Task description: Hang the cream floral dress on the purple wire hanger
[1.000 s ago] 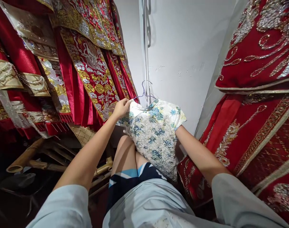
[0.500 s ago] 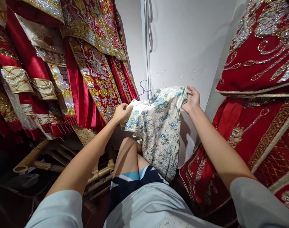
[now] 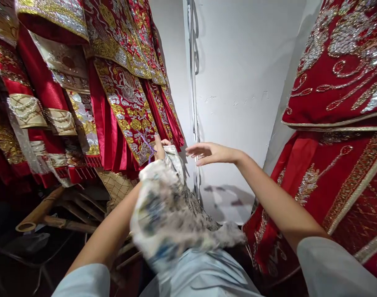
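My left hand [image 3: 159, 147] is closed at the collar end of a white short-sleeved garment [image 3: 166, 218] with a blue and green floral print. A thin purple clothes hanger [image 3: 151, 155] shows just beside those fingers; how it sits in the garment is hidden. The cloth is swung over my left forearm and lap, blurred by motion, its lower part trailing to the right. To the right of the garment, my right hand [image 3: 213, 153] is held in the air with its fingers stretched out, touching nothing.
Red embroidered garments [image 3: 123, 90] with gold and silver hang on the left. More beaded red cloth [image 3: 340, 95] hangs close on the right. Ahead is a white wall [image 3: 238, 53] with a vertical metal rail [image 3: 192, 82]. Bamboo furniture [image 3: 52, 206] stands low at the left.
My right hand has let go of the garment's shoulder and moved left, its fingers now free. The garment has turned and swung down toward me and left, held by my left hand.
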A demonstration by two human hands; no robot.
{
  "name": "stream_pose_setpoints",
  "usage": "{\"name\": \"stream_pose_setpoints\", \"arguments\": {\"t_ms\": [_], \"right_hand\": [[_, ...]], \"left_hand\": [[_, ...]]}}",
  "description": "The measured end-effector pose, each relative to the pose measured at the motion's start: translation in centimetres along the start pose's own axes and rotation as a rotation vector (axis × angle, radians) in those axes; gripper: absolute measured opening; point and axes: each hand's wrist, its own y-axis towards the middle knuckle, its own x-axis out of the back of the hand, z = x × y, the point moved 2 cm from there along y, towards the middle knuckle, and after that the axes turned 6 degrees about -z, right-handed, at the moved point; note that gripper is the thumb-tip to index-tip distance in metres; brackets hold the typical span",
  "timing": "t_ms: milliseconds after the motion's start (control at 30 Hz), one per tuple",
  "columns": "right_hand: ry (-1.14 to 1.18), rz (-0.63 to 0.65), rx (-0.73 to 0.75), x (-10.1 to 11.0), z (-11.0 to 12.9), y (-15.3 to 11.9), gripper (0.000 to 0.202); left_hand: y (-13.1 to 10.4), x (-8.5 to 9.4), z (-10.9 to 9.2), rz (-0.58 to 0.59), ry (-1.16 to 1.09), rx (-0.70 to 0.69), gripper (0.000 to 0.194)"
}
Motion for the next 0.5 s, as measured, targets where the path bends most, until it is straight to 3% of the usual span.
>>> {"name": "stream_pose_setpoints", "arguments": {"t_ms": [133,200,300,400,500], "right_hand": [[-0.449,-0.325,0.107,-3.6,-2.8,1.7,0.134],[-0.614,-0.459,0.186,-5.1,-3.8,2.0,0.144],[-0.749,-0.625,0.209,-5.7,-4.9,1.6,0.133],[-0.81,-0.711,0.123,-4.0,-6.3,0.4,0.109],[-0.836,-0.904,-0.02,-0.9,-8.1,-1.3,0.09]], "left_hand": [[-1.8,-2.5,-3.3,0.211,-0.331,0.052,0.074],[-2.8,-3.5,-4.6,0.332,-0.491,0.09,0.07],[-3.7,-4.6,-5.3,0.39,-0.529,0.071,0.047],[-3.6,-4.7,-4.5,0.338,-0.297,0.03,0.022],[-2.9,-3.4,-2.7,0.187,0.075,0.038,0.033]]}}
